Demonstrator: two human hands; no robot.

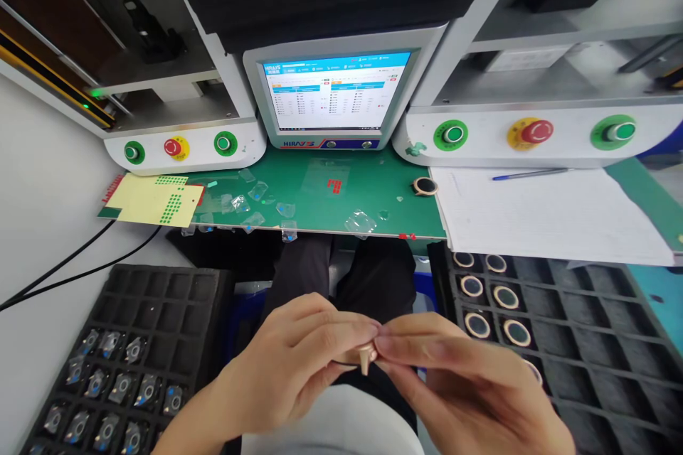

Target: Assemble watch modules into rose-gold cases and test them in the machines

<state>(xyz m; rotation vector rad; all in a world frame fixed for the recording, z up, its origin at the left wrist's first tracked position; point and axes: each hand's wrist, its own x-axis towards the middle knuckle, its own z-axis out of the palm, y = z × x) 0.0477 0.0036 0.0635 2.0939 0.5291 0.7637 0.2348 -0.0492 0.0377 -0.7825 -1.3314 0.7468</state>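
Together, both hands (pixel 373 362) pinching, seemingly, gold part (pixel 366 357).

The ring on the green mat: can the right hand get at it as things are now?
Probably not at once. The right hand is pinching a small gold part together with the left hand. The ring lies in the open on the green mat, with nothing over it.

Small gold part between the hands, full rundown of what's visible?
The small gold part looks like pale gold metal, a rounded body with a short lug pointing down. Most of it is hidden. The left hand and right hand pinch it together at the fingertips, above the person's lap, between the two black trays.
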